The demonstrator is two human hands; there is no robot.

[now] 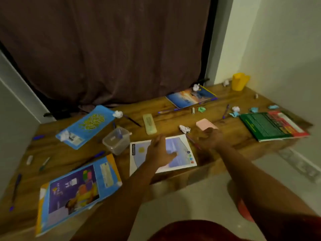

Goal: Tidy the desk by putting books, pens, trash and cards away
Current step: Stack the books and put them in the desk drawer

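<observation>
Tidying is at its start, by the look of it: books, pens, paper balls and cards lie all over the desk point(173, 115), and neither hand holds anything.

The left hand point(159, 153) is over the white book point(180, 145) near the front edge, with straight fingers held together and the thumb out to the side. Whether the palm touches the cover or only hovers above it cannot be told, because the picture is blurred. The right hand point(211, 139) is just right of this book, fingers loosely bent, empty. A pen point(192, 140) lies between the book and this hand, the pink cards point(205, 124) are just behind its fingertips, and a paper ball point(185, 128) lies just left of the cards.

The step in hand seems to be the first pick, probably the white book or the cards. For the book, the next move would need a finger under its edge, since it lies flat; the front edge of the desk is close, so sliding it there could help. For the cards, a pinch from above should do.

The other books, at the left, the back and the far right, are well apart from both hands. A yellow cup point(240, 81) stands in the back right corner and a clear box point(116, 140) is left of the white book; these could take the pens.
</observation>
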